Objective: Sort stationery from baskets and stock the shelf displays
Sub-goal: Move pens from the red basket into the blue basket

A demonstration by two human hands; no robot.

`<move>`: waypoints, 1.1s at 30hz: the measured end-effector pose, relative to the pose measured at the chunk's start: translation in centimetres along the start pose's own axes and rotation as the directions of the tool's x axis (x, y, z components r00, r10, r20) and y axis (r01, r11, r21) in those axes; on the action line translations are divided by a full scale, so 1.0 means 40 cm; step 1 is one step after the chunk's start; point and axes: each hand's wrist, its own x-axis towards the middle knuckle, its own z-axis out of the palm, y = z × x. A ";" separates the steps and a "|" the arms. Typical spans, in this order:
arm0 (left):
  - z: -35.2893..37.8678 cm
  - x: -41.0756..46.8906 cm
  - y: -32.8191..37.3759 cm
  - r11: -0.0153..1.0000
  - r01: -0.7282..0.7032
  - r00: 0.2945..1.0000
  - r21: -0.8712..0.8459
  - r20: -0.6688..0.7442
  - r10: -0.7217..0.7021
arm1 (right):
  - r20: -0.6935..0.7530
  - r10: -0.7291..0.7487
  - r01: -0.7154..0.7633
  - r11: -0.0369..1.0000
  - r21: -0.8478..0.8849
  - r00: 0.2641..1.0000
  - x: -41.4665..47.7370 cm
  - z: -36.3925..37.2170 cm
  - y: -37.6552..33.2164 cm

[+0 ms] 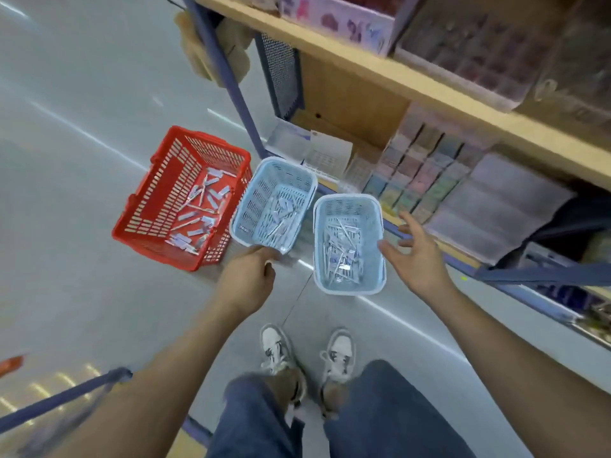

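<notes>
Three baskets stand on the shop floor. A red basket at the left holds several packaged pens. Beside it a light blue basket is tilted, and my left hand grips its near rim. A second light blue basket with several wrapped pens sits to the right. My right hand hovers open just right of that basket, fingers spread, touching nothing.
A wooden shelf unit with blue metal posts rises on the right, its low shelf stocked with pastel notepads and paper packs. My feet in white shoes stand just behind the baskets. A blue rail crosses the lower left.
</notes>
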 end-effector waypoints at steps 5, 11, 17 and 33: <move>0.187 0.235 -0.173 0.990 -0.138 0.990 0.041 0.037 0.136 | -0.026 0.011 -0.017 0.970 -0.244 1.000 0.192 0.210 0.144; 0.503 0.513 -0.266 0.861 -0.398 0.913 0.316 0.230 0.338 | -0.049 0.258 -0.262 0.934 -0.245 0.965 0.401 0.385 0.473; 0.643 0.699 -0.316 0.757 -0.360 0.933 0.545 0.196 0.302 | -0.039 0.213 -0.216 0.941 -0.259 0.976 0.546 0.453 0.626; 0.761 0.714 -0.305 0.747 -0.552 0.834 0.371 0.224 0.505 | -0.426 0.132 -0.183 0.980 -0.082 0.895 0.494 0.510 0.780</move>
